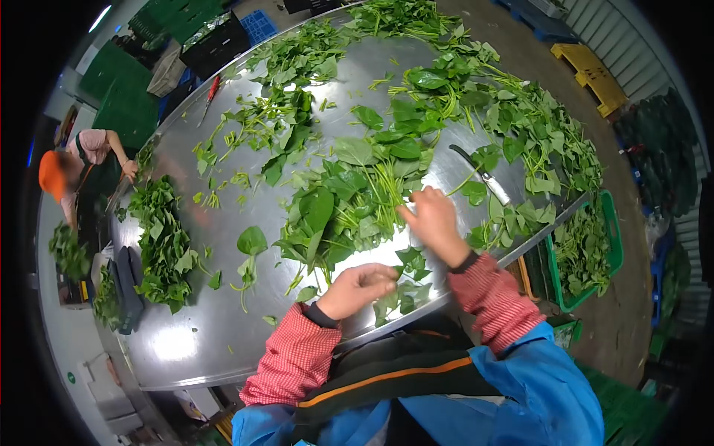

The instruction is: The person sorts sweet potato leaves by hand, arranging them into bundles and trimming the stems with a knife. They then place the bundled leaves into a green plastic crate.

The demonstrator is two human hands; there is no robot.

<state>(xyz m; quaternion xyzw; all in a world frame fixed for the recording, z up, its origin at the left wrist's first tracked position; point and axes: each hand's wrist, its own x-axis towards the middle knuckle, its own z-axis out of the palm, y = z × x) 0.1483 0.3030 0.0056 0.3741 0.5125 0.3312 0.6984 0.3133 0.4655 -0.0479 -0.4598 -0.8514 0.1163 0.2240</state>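
Observation:
A heap of leafy green stems lies on the metal table in front of me, its pale stems pointing right. At the right edge of this heap is my right hand, fingers bent and thumb apart, the tips close to the cut stems. Lower down, my left hand is palm-in with its fingers curled together. Loose leaves show just beyond the left fingertips, and whether they are gripped is hidden. A knife with a dark curved blade and a pale handle rests right of my right hand.
More greens line the table's far and right sides, with a long pile on the left. Red-handled scissors lie near the far left edge. A green crate of greens stands off the right side. Another person works at left.

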